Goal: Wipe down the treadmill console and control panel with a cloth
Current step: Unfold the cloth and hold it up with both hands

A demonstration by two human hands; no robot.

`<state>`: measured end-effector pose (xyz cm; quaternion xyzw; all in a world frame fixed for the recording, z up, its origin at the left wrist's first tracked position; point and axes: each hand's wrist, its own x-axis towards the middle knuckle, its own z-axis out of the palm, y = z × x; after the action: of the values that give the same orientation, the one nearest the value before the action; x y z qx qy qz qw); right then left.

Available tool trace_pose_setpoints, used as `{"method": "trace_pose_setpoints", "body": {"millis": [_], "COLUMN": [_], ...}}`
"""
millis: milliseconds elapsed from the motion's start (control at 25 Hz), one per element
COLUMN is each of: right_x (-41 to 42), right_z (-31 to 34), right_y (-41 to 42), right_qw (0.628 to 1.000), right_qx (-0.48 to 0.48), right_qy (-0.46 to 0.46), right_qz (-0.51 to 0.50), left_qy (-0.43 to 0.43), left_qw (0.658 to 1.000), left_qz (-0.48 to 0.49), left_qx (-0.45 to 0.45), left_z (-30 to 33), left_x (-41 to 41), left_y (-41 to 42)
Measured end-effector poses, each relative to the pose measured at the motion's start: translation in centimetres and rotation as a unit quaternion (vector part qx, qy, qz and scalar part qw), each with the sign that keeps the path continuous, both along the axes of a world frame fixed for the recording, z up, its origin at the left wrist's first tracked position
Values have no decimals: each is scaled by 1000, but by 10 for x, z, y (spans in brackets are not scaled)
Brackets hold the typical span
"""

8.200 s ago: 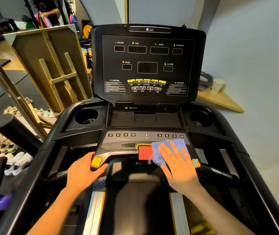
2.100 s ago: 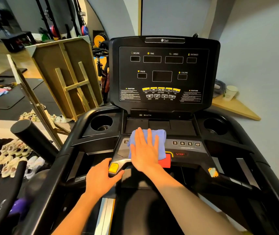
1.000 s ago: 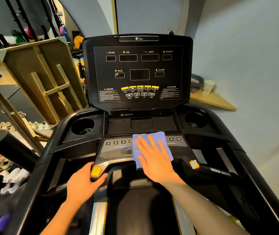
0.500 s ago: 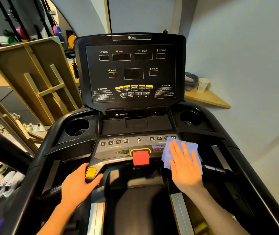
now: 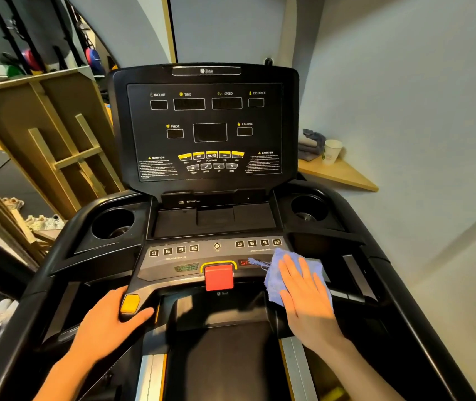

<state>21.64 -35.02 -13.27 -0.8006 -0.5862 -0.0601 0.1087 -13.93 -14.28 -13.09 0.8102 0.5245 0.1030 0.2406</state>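
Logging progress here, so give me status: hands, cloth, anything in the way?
Right hand flat on cloth, right end of control panel. Left hand grips handlebar by yellow button. Nothing in the way.

I see my right hand (image 5: 307, 296) flat on the blue cloth (image 5: 274, 277) at the grey control panel's (image 5: 173, 260) right end, with bare panel open to its left up to the raised red stop button (image 5: 219, 276). My left hand (image 5: 109, 322) blocks the left handle by the yellow button (image 5: 129, 303), and the upright black display console (image 5: 205, 125) walls off the far side.
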Motion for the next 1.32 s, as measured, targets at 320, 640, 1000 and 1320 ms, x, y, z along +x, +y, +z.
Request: {"method": "trace_pose_setpoints", "body": {"millis": [320, 640, 1000, 1320], "right_x": [66, 141, 150, 143], "right_z": [23, 43, 28, 72], "right_y": [-28, -19, -16, 1], "right_qw": [932, 919, 914, 922], "right_qx": [131, -89, -92, -51], "right_qy": [339, 384, 396, 382], "right_qz": [3, -9, 18, 40], "left_qy": [-105, -4, 13, -66], "left_qw": [978, 951, 948, 952], "left_qz": [-102, -296, -304, -294], "left_qx": [146, 88, 94, 51], "left_z": [75, 67, 63, 86], "left_x": [156, 286, 291, 256], "left_y": [-44, -55, -52, -41]}}
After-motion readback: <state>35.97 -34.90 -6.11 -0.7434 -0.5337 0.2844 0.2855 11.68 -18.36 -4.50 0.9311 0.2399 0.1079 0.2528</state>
